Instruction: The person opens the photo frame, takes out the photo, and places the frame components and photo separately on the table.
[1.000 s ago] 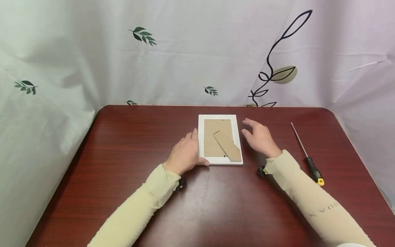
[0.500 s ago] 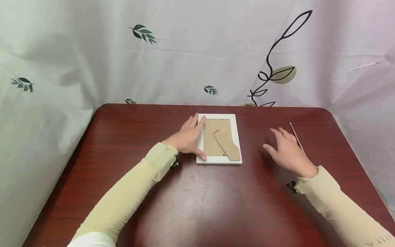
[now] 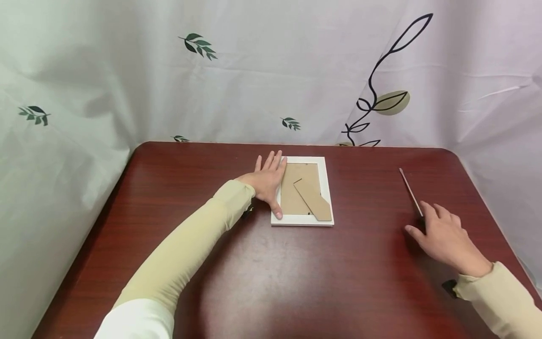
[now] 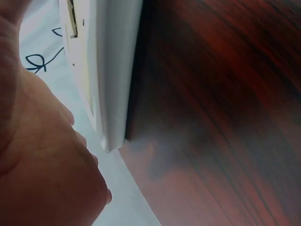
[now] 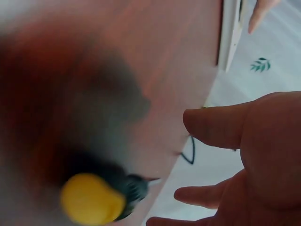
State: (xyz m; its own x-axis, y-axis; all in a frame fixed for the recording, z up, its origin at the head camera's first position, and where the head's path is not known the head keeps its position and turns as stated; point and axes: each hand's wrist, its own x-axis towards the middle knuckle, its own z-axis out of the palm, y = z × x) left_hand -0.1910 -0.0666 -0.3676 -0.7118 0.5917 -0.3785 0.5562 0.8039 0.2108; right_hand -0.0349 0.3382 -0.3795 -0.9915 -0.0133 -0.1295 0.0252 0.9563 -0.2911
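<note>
A white picture frame (image 3: pixel 298 220) lies back side up, its tan backing board (image 3: pixel 292 197) and slanted easel leg (image 3: pixel 315 202) showing. My left hand (image 3: pixel 266 183) rests along the frame's left edge, fingers spread straight and thumb near the lower left corner. In the left wrist view, the frame's white side (image 4: pixel 115 70) runs beside the palm (image 4: pixel 47 155). Over at the right, my right hand (image 3: pixel 449 240) hovers above a screwdriver, fingers loosely extended. The screwdriver's shaft (image 3: pixel 410 190) sticks out past the fingers. Its yellow-ended handle (image 5: pixel 91 200), hidden in the head view, shows in the right wrist view.
Everything stands on a dark red wooden table (image 3: pixel 262 282) with rounded far corners. A white curtain (image 3: pixel 237 84) printed with leaves hangs behind it and along both sides.
My right hand has moved right and nearer, from beside the frame to over the screwdriver. My left hand has spread its fingers and shifted up along the frame's left edge.
</note>
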